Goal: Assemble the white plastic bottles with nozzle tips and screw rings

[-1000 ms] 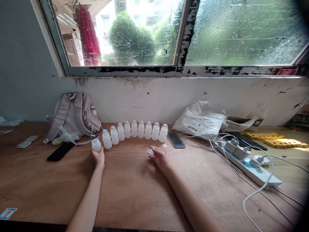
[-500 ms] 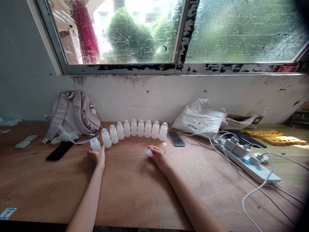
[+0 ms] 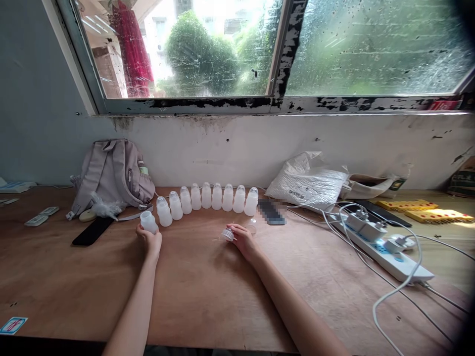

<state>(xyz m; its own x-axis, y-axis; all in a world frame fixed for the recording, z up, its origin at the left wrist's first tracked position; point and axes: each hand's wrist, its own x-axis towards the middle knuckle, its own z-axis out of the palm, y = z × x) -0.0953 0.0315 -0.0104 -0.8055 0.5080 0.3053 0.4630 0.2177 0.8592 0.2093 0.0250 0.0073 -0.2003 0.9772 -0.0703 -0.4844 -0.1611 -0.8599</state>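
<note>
A frosted white baby bottle (image 3: pixel 148 223) with no top on it is at the left end of a curved row. My left hand (image 3: pixel 151 242) is closed around its lower part from the near side. In my right hand (image 3: pixel 242 237), a whitish ribbed bottle top (image 3: pixel 227 235) is pinched between thumb and fingers, just above the wooden table (image 3: pixel 200 291). I cannot make out its underside. Just beyond that hand lies a clear dome cap (image 3: pixel 252 226). Several capped baby bottles (image 3: pixel 217 197) stand upright in an arc between and beyond my hands.
To the left are a grey backpack (image 3: pixel 111 173), a crumpled plastic bag (image 3: pixel 106 205) and a black phone (image 3: pixel 92 231). A silver pouch (image 3: pixel 308 183) and a blurred dark object (image 3: pixel 272 212) lie right of the row. A power strip (image 3: pixel 389 254) with looping white cables occupies the right side.
My left thumb has dropped from the bottle's right side, and the bottle leans slightly differently. My right hand still holds the bottle top in nearly the same place.
</note>
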